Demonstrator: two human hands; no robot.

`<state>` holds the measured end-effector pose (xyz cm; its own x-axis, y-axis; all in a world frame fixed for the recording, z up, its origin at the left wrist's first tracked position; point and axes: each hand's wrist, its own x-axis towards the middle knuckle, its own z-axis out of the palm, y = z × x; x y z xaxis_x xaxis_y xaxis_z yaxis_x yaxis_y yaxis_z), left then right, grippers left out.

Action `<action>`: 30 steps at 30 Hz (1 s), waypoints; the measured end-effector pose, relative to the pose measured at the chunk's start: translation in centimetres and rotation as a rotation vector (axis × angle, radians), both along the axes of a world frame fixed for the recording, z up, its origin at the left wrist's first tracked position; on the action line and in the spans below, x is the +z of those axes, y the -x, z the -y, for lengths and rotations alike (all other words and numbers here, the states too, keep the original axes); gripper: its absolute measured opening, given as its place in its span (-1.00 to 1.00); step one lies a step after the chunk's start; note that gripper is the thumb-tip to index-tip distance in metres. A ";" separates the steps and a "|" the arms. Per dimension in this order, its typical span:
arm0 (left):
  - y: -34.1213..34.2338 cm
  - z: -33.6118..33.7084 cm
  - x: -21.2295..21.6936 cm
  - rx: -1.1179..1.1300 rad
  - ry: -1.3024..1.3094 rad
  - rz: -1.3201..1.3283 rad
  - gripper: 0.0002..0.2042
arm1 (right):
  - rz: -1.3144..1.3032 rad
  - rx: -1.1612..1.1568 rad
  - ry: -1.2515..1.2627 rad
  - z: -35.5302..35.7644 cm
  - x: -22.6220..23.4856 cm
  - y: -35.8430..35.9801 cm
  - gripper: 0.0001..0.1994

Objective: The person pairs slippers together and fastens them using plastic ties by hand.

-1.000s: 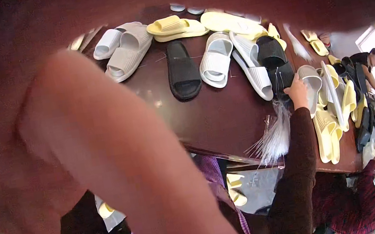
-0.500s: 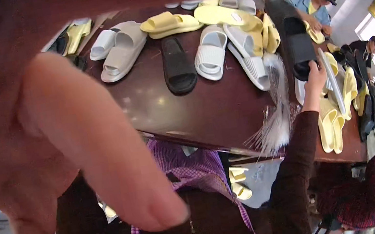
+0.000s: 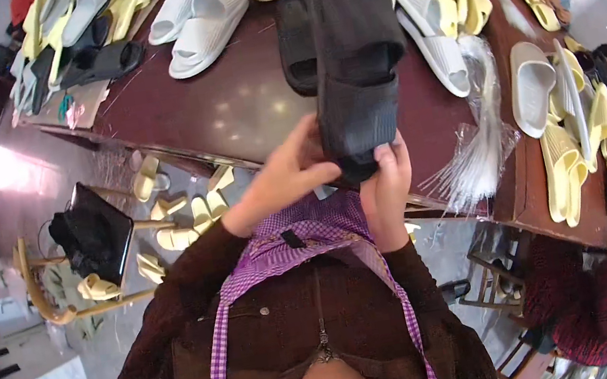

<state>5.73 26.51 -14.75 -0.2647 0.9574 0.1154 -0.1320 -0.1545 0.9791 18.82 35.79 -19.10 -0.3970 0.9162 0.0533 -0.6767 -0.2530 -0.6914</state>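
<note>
Black slipper, dark red-brown table, purple checked apron

black slide sandal: matte, one-piece moulded, wide strap band over front, fine ribbing across sole surface near lower end. held upright, raised above dark red-brown table edge, long axis running up and slightly tilted, upper end toward far side of table. lower end pinched between both hands, left hand fingers on left edge, right hand fingers curled on bottom right. clear of table surface.
</note>
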 end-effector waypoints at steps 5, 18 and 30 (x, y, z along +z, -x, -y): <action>-1.0 -0.1 -2.7 0.105 0.038 0.254 -0.32 | 0.315 -0.106 -0.059 2.4 -0.5 0.1 -0.60; 3.4 0.8 -1.2 -0.248 0.149 0.362 -0.31 | 0.523 -0.139 -0.234 -7.0 1.5 -5.5 -0.63; 5.6 1.3 -2.1 -0.372 0.259 0.244 -0.32 | 0.526 -0.049 -0.035 -11.8 1.8 -6.0 -0.74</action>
